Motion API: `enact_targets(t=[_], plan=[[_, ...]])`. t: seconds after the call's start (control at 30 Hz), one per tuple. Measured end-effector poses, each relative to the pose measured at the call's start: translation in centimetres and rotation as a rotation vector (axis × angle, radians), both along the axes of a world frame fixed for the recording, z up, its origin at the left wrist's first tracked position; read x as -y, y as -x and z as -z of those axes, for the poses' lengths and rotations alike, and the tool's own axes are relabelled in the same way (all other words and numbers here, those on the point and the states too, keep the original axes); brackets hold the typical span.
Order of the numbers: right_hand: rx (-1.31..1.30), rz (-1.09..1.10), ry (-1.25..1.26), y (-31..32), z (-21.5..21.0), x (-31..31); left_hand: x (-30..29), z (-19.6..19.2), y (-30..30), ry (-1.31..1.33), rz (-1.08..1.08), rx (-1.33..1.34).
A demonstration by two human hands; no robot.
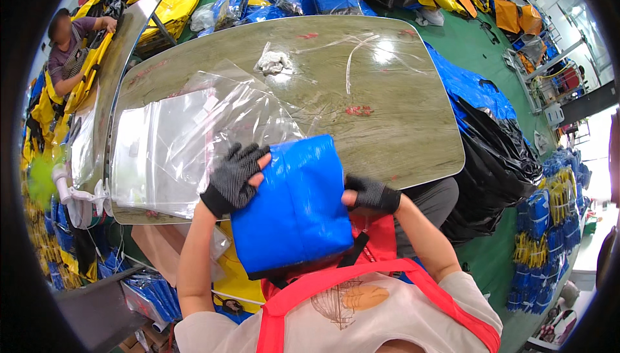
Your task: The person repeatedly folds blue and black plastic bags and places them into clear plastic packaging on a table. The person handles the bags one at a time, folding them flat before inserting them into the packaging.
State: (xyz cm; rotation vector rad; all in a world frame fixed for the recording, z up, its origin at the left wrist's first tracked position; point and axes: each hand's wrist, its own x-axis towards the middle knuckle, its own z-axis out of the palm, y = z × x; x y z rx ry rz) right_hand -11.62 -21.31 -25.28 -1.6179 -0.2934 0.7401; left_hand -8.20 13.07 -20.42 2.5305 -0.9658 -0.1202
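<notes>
A blue tarpaulin bag [294, 204], boxy and glossy with a dark lower edge and a black strap, is held over my lap at the table's near edge. My left hand [234, 180], in a dark striped glove with bare fingertips, grips its upper left edge. On the opposite side, my right hand [373, 194] in a matching glove pinches the right edge; its thumb shows in front, and the other fingers are partly hidden. Clear plastic bags [161, 150] lie spread on the table just beyond my left hand.
The wood-patterned table [400, 114] carries a crumpled white wad [274, 62] and clear strips [352, 62]. Black sheeting [494, 166] drapes at the right, near bundled blue and yellow pieces [549, 224]. Another person [72, 53] handles yellow material at the far left.
</notes>
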Motion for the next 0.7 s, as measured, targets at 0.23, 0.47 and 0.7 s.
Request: enact_targets(t=[0.23,0.47,0.7], plan=[[-0.201,-0.002,0.278,-14.6,-1.8,-5.7,0.7,-1.4,1.8,0.014,0.007,0.035],[-0.09,0.175,-0.005,-11.8,-0.1,-2.1,0.0,-0.6,3.1,-0.094,-0.176,0.118],[-0.136,0.306,0.011,-6.1,-0.2,-2.2,0.2,0.8,4.3,0.058,-0.34,0.135]])
